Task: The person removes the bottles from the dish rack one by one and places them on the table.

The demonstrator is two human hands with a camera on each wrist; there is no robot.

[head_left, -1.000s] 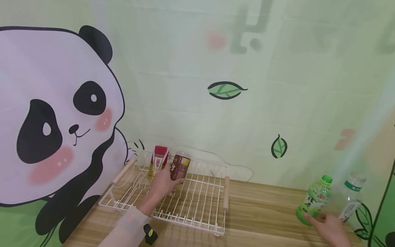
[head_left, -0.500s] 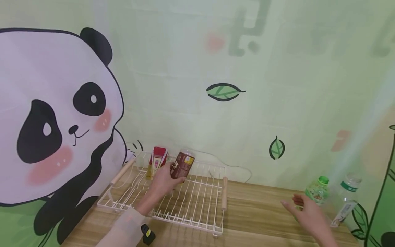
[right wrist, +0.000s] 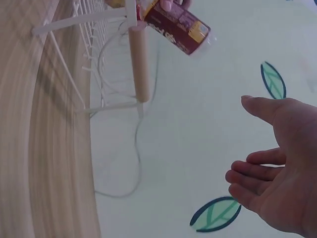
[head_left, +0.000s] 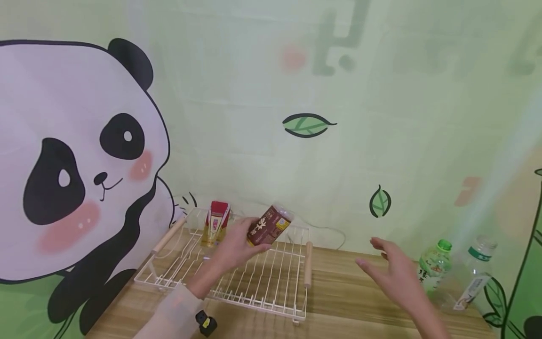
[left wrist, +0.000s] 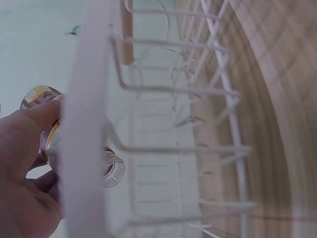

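Note:
My left hand (head_left: 240, 246) grips a brown-labelled plastic bottle (head_left: 271, 225) above the wire dish rack (head_left: 271, 307). The bottle is tilted; in the left wrist view its clear, uncapped mouth (left wrist: 114, 169) points toward the rack, partly hidden by a blurred white bar. My right hand (head_left: 395, 278) hangs in the air right of the rack, thumb and fingers spread apart, holding nothing. Just beyond it stands a green-labelled bottle (head_left: 435, 266), its lower part partly hidden by that hand. A red and gold package (head_left: 216, 223) stands in the rack, left of the held bottle.
At the far right a clear bottle (head_left: 477, 270) with a green neck band stands near the wall. Wooden handles (head_left: 308, 264) flank the rack. A small black object (head_left: 206, 323) lies before it, and a thin cable (head_left: 326, 228) runs behind.
My left hand has lifted the brown-labelled bottle up and to the right, tilting it further. My right hand has left the green-labelled bottle and moved left and up toward the rack.

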